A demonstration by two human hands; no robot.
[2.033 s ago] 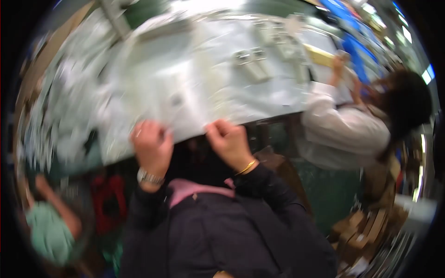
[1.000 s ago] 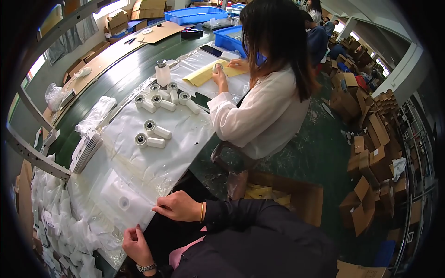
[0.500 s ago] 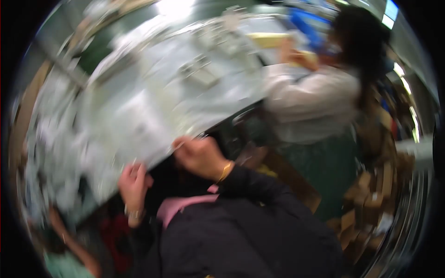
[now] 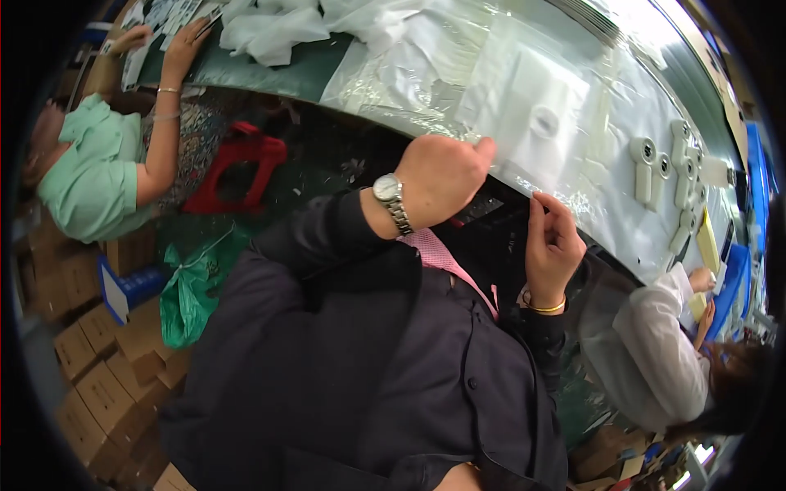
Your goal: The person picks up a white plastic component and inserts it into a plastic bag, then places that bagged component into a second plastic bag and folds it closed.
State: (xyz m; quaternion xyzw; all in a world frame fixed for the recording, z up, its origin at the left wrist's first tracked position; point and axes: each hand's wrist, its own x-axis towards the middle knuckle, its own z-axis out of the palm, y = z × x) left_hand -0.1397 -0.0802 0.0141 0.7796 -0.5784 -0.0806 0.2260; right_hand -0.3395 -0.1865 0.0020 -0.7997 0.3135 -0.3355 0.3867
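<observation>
A long green workbench (image 4: 254, 78), much of it covered by clear and whitish plastic film, curves across the room in front of me. A person in a dark jacket (image 4: 352, 352) is at its near edge; a co-worker in a mint-green top (image 4: 90, 176) is off to the left, and a co-worker in a white shirt (image 4: 655, 344) is at the right. A red plastic stool (image 4: 246, 168) stands on the floor below the bench. On the film, just beyond and between the person's two hands, lies a frosted plastic bag (image 4: 528, 86), a pale round shape (image 4: 545, 123) showing through it. The left hand (image 4: 442, 176) is curled, back upward, at the bag's near left corner; its fingertips are hidden, so I cannot tell whether it grips. The right hand (image 4: 554, 250) brings thumb and forefinger into a narrow pinch at the near right corner. The bag looks light, limp and slick, likely to slide or crease, while its contents seem stiffer; the flat near corners look the best places to hold. Farther right are white round-headed devices (image 4: 644, 178). Smallest are a metal wristwatch (image 4: 387, 190) on the left wrist and a gold bangle (image 4: 547, 308) on the right.
</observation>
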